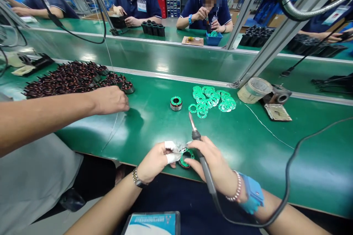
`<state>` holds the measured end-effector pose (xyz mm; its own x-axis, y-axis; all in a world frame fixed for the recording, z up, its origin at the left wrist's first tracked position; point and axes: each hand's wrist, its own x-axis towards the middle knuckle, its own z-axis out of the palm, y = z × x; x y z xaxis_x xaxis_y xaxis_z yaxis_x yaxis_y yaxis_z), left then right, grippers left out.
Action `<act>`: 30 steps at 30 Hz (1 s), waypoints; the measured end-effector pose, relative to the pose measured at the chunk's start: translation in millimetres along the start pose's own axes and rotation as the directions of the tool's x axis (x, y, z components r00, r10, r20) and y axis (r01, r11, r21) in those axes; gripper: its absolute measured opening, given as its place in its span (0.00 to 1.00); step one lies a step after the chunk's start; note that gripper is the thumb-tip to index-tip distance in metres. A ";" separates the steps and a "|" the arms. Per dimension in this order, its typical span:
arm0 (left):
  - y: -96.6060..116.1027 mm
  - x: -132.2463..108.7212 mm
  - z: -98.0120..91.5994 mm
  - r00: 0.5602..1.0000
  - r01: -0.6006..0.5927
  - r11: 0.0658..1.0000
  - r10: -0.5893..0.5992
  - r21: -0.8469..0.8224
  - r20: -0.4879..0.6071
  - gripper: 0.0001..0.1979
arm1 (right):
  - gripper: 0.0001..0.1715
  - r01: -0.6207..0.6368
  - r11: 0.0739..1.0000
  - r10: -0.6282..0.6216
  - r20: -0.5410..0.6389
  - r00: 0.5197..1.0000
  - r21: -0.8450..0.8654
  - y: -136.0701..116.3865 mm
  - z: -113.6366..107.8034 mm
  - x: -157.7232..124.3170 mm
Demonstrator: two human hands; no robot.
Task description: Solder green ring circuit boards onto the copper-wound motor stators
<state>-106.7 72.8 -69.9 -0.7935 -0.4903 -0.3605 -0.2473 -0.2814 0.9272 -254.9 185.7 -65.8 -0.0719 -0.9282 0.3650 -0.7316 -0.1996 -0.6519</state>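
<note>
My left hand (158, 159), with white tape on two fingertips, pinches a small round coil with a green ring (185, 156) at the near edge of the green table (248, 147). My right hand (212, 163) touches the same coil and grips a soldering iron (197, 137), its tip pointing up and away. A second wound coil (175, 103) stands alone further out. Beside it lies a heap of green rings (212, 101).
A neighbour's arm (55, 114) reaches in from the left toward a large pile of dark wound coils (71, 79). A tape roll (253, 90) and a small holder (277, 97) sit at right. The iron's cable (289, 161) loops across. Other people work behind the metal frame (261, 49).
</note>
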 end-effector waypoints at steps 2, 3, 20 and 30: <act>0.2 0.0 -0.6 1.000 0.006 0.999 -0.005 -0.035 0.005 0.07 | 0.13 0.045 0.998 -0.045 0.002 0.999 0.050 1.3 1.1 6.8; 0.2 -0.3 -1.0 1.000 0.008 0.999 -0.007 -0.046 0.010 0.07 | 0.12 0.064 0.996 -0.065 0.017 0.998 0.062 2.4 1.7 10.6; -1.9 -3.8 5.1 0.992 0.067 0.998 -0.066 0.009 -0.105 0.03 | 0.13 0.133 0.989 -0.128 -0.087 0.988 0.062 -4.6 -34.9 -5.6; -0.5 -2.6 5.8 0.989 0.077 0.997 -0.075 0.006 -0.126 0.02 | 0.16 0.075 0.993 -0.074 -0.009 0.997 0.088 -9.3 -41.7 -27.1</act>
<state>-107.8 79.0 -68.9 -0.6958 -0.5681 -0.4394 -0.3111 -0.3130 0.8974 -274.4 225.8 -41.9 -0.0231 -0.9081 0.4182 -0.6722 -0.2955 -0.6788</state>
